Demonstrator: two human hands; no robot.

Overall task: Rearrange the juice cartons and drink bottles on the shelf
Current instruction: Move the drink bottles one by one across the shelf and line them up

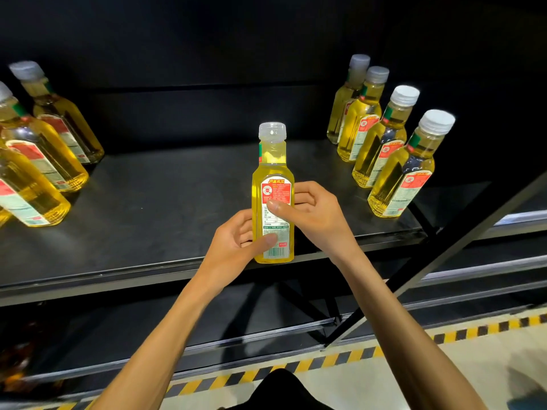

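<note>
Bottle (273, 193) upright at the front edge of the black shelf (154, 202), about midway along it, yellow liquid inside, clear cap on top, red and white label facing the camera. Held by both hands at once. Left hand (236, 241) wrapped round the lower part from the left side, thumb pressed flat across the label near the barcode, fingers curled behind; grip closed on the bottle. Right hand (313, 211) clasping the middle from the right, thumb laid on the label above the left thumb, fingers bent round the far side; grip likewise closed on the bottle. Whether the base rests on the shelf or hangs just clear of it: cannot tell.

Row of four like bottles (384, 137) at the right end of the shelf, running from front to back, close together, caps pale, labels turned to the front right. Well apart from the held one. Another group of like bottles (44, 149) at the left end, also front to back, the nearest partly cut off by the frame edge. Wide bare stretch of shelf between the two groups, with only the held bottle in it.

Lower shelf (207, 315) below, dark. Slanted metal brace (444, 253) at the right. Striped yellow and black tape (340, 359) on the pale floor along the foot of the rack.
</note>
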